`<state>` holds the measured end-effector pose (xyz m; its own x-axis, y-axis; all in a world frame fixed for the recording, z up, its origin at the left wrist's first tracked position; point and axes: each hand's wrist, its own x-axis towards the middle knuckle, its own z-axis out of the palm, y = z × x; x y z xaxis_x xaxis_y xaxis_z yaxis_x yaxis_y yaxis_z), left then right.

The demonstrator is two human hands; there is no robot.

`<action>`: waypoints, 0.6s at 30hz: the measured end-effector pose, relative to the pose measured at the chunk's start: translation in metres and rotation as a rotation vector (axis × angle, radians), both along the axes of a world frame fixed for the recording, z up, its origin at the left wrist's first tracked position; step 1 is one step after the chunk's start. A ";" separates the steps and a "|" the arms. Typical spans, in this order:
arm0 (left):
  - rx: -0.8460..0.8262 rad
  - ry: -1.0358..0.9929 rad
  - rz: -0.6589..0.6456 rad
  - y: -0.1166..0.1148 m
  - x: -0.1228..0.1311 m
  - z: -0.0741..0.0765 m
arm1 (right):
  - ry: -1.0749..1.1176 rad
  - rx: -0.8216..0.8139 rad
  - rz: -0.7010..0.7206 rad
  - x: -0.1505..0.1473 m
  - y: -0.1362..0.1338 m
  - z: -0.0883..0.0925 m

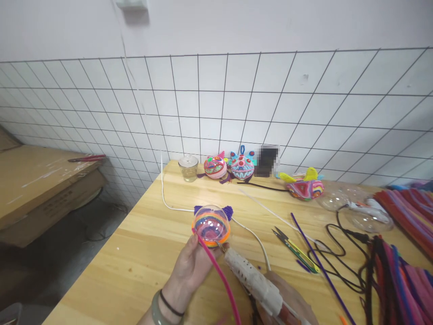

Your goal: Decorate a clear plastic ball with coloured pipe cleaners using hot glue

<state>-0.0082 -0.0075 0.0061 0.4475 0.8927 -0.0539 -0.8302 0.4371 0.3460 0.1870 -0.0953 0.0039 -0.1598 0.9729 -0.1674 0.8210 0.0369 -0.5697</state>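
One wooden table (135, 262) spanned centre and right of frame. Left hand (194, 266), bottom centre, cradled clear ball (211, 227) from below; right hand (287, 293), bottom right of centre, gripped white glue gun (252, 276). Ball, stripe-lined, sat below frame centre. Pink strip (221, 270) ran from left thumb (192, 243) at ball's left rim to bottom edge. Nozzle (221, 247) pointed at ball's lower right rim, near left hand: slip could have burned it or smeared ball; dangling strip, if snagged, could have pulled loose.

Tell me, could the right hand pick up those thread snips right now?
Probably not yet: the right hand holds the hot glue gun, which likely needs setting down first, though the thread snips lie close by.
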 end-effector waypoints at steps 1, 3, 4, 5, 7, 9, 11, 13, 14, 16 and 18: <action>-0.005 0.000 0.002 0.000 0.000 -0.001 | -0.019 -0.015 0.005 0.000 0.001 0.003; -0.019 0.004 0.005 0.000 0.000 -0.002 | -0.045 -0.027 0.013 0.000 0.003 0.008; -0.023 0.008 0.006 0.000 -0.001 -0.002 | -0.054 -0.030 0.013 -0.001 0.003 0.010; -0.025 0.010 0.006 0.000 -0.001 -0.002 | -0.063 -0.031 0.008 -0.001 0.003 0.011; -0.028 0.009 0.009 0.000 0.000 -0.001 | -0.078 -0.033 0.002 -0.003 0.002 0.012; -0.029 0.006 0.010 0.000 0.000 0.001 | -0.088 -0.010 0.020 -0.003 0.001 0.011; -0.031 0.009 0.010 0.000 0.000 0.002 | -0.085 0.032 0.034 -0.002 0.001 0.011; -0.029 0.015 0.007 0.000 0.000 0.003 | -0.066 0.049 0.037 0.000 0.000 0.010; -0.030 0.016 0.007 0.000 0.000 0.003 | -0.053 0.051 0.033 0.001 0.000 0.009; -0.030 0.016 0.008 0.000 0.000 0.002 | -0.028 0.050 0.049 0.003 0.000 0.006; -0.030 0.013 0.015 0.000 0.000 0.002 | -0.006 0.080 0.044 0.003 0.000 0.001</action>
